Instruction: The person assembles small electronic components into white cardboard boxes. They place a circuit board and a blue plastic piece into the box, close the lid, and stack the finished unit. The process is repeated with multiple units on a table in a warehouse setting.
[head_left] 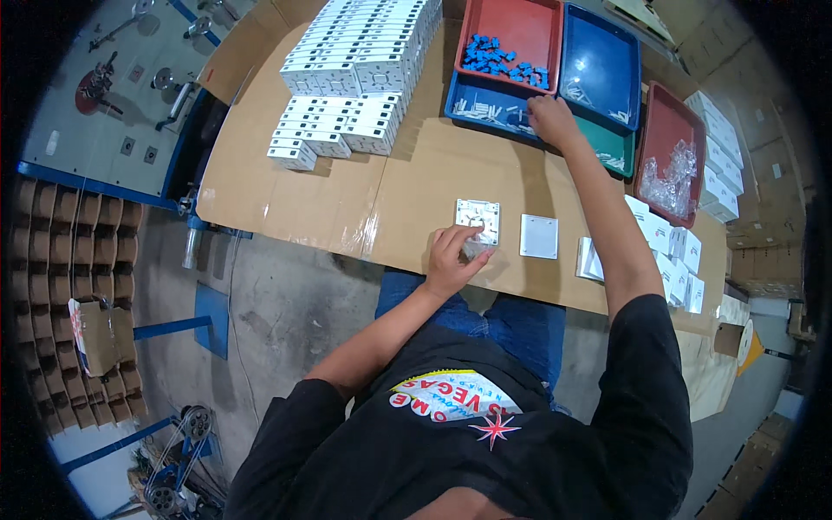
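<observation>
My left hand (452,262) rests at the table's front edge, its fingers and thumb closed on the near side of a white square plastic housing (487,215). Something clear and shiny shows between the thumb and fingers; I cannot make out what it is. My right hand (549,121) reaches over the right part of a shallow blue tray (450,102), fingers bent together and pointing down; what they hold, if anything, is hidden. Small white pieces (482,112) lie in that tray. A flat white square plate (539,237) lies to the right of the housing.
Stacked white housings (347,78) fill the back left. A red tray (511,26) holds blue parts (494,59). Behind my right forearm are another blue tray (600,52) and a green tray (598,135). Right are a dark red tray with clear bags (672,178) and white boxes (685,251).
</observation>
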`<state>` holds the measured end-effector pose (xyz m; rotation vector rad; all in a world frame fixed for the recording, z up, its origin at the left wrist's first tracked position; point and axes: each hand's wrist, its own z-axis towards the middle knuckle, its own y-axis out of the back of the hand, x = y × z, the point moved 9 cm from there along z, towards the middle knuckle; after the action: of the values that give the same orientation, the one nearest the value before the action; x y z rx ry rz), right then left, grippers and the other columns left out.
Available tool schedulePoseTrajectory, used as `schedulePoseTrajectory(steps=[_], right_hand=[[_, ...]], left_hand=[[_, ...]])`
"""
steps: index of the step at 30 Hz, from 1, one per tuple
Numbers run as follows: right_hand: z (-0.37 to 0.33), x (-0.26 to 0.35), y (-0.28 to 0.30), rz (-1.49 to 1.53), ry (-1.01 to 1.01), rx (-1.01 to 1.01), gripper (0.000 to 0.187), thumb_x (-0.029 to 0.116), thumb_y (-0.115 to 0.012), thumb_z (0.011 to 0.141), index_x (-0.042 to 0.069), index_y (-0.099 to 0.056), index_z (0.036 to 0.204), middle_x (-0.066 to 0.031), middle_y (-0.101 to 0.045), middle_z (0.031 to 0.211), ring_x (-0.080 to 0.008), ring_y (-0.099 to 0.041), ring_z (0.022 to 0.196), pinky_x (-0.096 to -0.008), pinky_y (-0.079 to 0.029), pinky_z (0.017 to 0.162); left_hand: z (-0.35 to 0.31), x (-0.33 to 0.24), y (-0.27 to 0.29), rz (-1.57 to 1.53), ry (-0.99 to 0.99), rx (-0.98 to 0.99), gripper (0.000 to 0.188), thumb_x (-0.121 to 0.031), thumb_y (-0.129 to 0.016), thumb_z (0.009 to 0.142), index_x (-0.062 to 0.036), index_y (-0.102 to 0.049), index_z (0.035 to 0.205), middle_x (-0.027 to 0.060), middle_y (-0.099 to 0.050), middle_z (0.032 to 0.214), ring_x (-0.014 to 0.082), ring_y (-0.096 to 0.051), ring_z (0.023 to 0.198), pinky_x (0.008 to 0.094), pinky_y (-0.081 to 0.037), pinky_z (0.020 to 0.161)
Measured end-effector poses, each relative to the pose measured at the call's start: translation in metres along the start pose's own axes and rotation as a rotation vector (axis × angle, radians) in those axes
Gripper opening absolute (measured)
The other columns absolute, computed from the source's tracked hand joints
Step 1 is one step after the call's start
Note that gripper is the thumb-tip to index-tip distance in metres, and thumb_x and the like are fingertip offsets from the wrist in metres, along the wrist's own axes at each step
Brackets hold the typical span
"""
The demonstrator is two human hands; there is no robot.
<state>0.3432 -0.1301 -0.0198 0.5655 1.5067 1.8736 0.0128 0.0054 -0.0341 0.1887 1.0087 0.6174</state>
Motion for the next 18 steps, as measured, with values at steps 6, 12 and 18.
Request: schedulePoseTrajectory(steps=[6, 12, 18], right_hand=[[-0.050, 0.059, 0.070, 0.612, -0.051, -0.131, 0.017, 0.016, -0.069, 0.092, 0.003, -0.072, 0.102, -0.0162, -0.074, 0.094, -0.0334, -0.070, 0.084, -0.0411, -0.054, 0.072], [-0.153, 0.146, 0.119, 0.986, -0.304, 0.031, 0.018, 0.016, -0.075, 0.089, 0.003, -0.075, 0.102, -0.0102, -0.074, 0.087, -0.0191, -0.063, 0.071, -0.0327, -0.050, 0.066], [-0.193, 0.165, 0.115, 0.989, -0.393, 0.057, 0.016, 0.014, -0.077, 0.087, 0.003, -0.074, 0.097, -0.0082, -0.073, 0.083, -0.0163, -0.058, 0.066, -0.0309, -0.047, 0.062]], left_hand=[[-0.001, 0.010, 0.002, -0.006, 0.078, -0.031, 0.041, -0.021, -0.086, 0.079, -0.0075, -0.070, 0.115, 0.0077, -0.070, 0.104, 0.0253, -0.064, 0.094, 0.0373, -0.044, 0.086], [-0.001, 0.008, 0.006, -0.036, 0.109, -0.078, 0.040, -0.016, -0.086, 0.080, -0.0069, -0.071, 0.116, 0.0085, -0.070, 0.105, 0.0264, -0.063, 0.094, 0.0367, -0.047, 0.085], [0.004, -0.021, 0.003, -0.040, 0.029, 0.045, 0.041, -0.019, -0.085, 0.082, -0.0065, -0.070, 0.117, 0.0085, -0.071, 0.109, 0.0271, -0.064, 0.102, 0.0374, -0.047, 0.089]])
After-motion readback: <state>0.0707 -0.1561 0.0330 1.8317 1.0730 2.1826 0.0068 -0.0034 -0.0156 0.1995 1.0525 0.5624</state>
